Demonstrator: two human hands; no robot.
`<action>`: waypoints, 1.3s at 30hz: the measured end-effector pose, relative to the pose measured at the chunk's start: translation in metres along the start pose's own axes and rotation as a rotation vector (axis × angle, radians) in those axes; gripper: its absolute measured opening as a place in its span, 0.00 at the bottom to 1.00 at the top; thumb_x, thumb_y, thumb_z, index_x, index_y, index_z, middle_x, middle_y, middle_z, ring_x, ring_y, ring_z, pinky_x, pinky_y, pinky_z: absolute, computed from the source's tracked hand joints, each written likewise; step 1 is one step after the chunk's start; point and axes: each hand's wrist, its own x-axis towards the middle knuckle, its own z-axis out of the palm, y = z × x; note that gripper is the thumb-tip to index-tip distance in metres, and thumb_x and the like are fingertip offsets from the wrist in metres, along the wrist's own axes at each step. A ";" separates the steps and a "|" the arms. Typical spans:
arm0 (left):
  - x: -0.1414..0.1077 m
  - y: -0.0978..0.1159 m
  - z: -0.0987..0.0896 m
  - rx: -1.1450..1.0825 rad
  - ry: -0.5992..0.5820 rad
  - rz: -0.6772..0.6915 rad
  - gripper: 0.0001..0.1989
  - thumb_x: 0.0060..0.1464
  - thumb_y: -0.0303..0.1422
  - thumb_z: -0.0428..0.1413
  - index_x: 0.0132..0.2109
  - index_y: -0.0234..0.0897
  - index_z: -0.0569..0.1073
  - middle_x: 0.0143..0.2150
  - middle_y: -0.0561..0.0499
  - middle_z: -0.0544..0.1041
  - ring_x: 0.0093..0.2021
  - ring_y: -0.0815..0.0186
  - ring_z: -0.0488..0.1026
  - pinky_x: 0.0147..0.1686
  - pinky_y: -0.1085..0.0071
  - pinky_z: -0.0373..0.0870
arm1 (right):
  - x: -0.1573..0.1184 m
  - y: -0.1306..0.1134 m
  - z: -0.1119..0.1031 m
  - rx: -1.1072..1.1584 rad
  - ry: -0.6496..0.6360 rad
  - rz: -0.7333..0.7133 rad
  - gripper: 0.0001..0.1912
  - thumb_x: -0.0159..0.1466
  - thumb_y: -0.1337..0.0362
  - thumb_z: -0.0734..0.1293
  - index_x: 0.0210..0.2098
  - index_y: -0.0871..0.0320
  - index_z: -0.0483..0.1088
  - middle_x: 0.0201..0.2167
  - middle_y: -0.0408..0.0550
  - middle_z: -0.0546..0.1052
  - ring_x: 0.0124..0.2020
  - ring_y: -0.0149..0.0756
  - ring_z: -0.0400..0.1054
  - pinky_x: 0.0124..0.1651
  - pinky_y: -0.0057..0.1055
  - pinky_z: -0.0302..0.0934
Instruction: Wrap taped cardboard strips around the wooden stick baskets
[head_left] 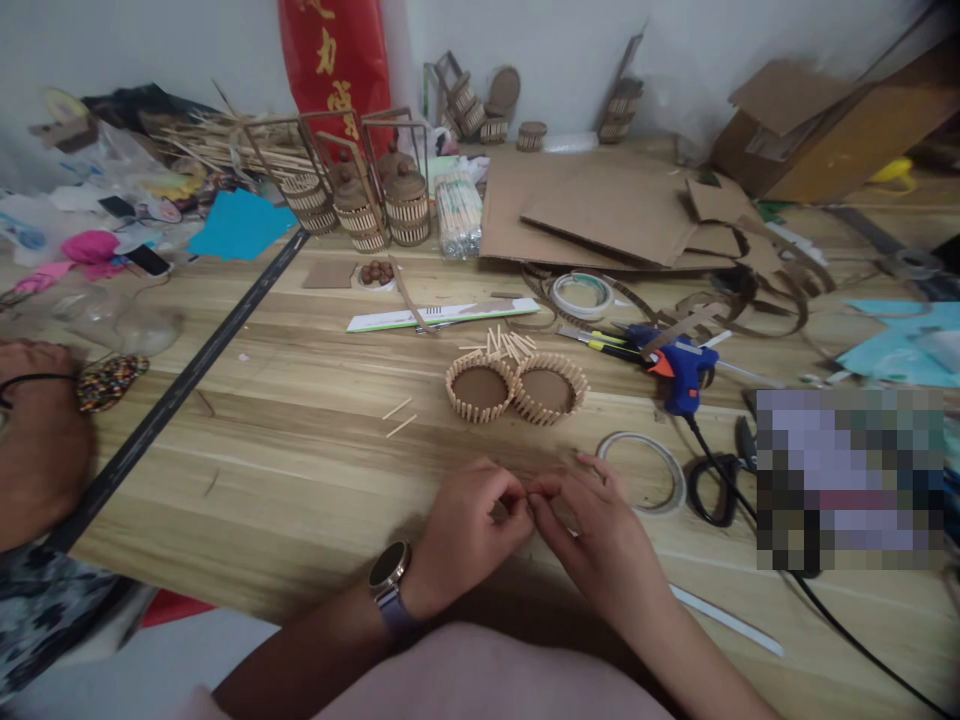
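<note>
My left hand (476, 530), with a watch (390, 568) on its wrist, is closed near the table's front edge. Its fingertips meet those of my right hand (589, 530), also closed in a pinch. Whatever lies between the fingertips is too small to make out. Just beyond my hands, two round cardboard bases ringed with short sticks stand side by side, one on the left (481, 390) and one on the right (551, 390). Loose short sticks (510, 343) lie behind them, and two more sticks (399, 410) lie to their left.
A roll of tape (642, 472) lies right of my hands, near a blue glue gun (682, 372) with a black cord. Cardboard sheets (600, 205), small stick baskets (360, 208) and a bag of sticks (458, 212) stand behind. Another person's arm (45, 450) rests at the left.
</note>
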 end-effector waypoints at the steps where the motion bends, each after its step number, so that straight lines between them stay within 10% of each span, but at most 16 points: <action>1: 0.000 0.001 0.000 -0.004 0.001 -0.008 0.07 0.52 0.22 0.54 0.28 0.36 0.68 0.27 0.53 0.73 0.29 0.68 0.69 0.31 0.73 0.60 | 0.000 0.000 0.001 -0.007 0.005 0.002 0.08 0.68 0.68 0.60 0.33 0.53 0.67 0.28 0.39 0.78 0.31 0.35 0.72 0.55 0.43 0.54; 39: -0.002 0.005 -0.001 -0.018 0.036 0.029 0.08 0.53 0.23 0.54 0.28 0.38 0.67 0.27 0.53 0.73 0.29 0.68 0.68 0.31 0.72 0.61 | 0.007 -0.006 -0.008 0.115 0.053 0.094 0.08 0.65 0.65 0.64 0.29 0.52 0.69 0.24 0.38 0.79 0.28 0.34 0.74 0.47 0.37 0.64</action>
